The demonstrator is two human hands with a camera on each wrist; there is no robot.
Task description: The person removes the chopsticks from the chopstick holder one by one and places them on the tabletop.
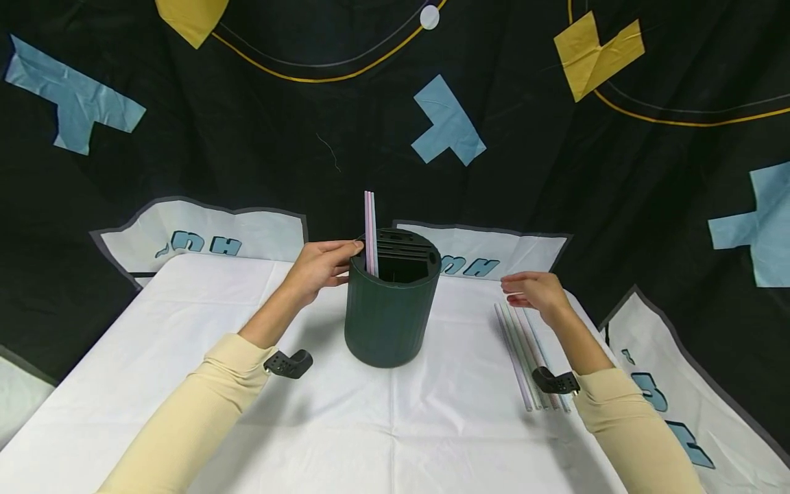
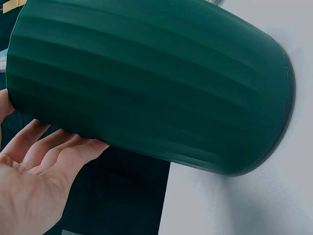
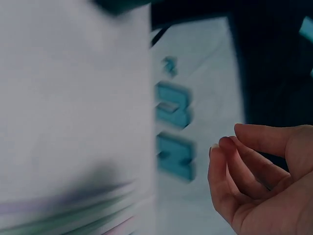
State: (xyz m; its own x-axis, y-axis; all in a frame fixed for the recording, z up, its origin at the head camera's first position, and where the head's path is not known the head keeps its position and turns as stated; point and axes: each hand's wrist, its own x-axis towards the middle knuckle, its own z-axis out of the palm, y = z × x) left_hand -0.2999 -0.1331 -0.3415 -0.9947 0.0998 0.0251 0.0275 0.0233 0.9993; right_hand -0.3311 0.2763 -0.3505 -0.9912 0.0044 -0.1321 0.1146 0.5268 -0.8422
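- Dark green ribbed holder (image 1: 390,312) stands upright on the white table cover (image 1: 185,384), about midway between the two forearms. Its top carries slotted dividers.
- Two pale straws (image 1: 369,233), one pinkish and one whitish, stand upright in the holder at its left inner edge, their tips well above the rim.
- Left hand (image 1: 321,267) lies against the holder's upper left side: fingers nearly straight, tips on the rim just beside the standing straws. The left wrist view shows the same fingers (image 2: 58,152) lying flat along the ribbed wall (image 2: 146,83), not wrapped round it.
- Right hand (image 1: 535,291) hangs right of the holder, well apart from it, just over the far ends of the loose straws. Fingers loosely curled, thumb and fingertips apart, nothing between them; the right wrist view (image 3: 259,181) confirms an empty, relaxed hand.
- Loose straws (image 1: 524,350) lie flat on the cover to the right of the holder, side by side in a close row, running toward the person. Colours pale: lilac, green, pink, blue as far as can be told; blurred in the right wrist view.
- Cream sleeves cover both forearms; a black wrist mount (image 1: 289,363) sits lower left of the holder, another (image 1: 554,381) lower right.
- Behind the holder hangs a black backdrop (image 1: 259,137) with blue and yellow shapes.
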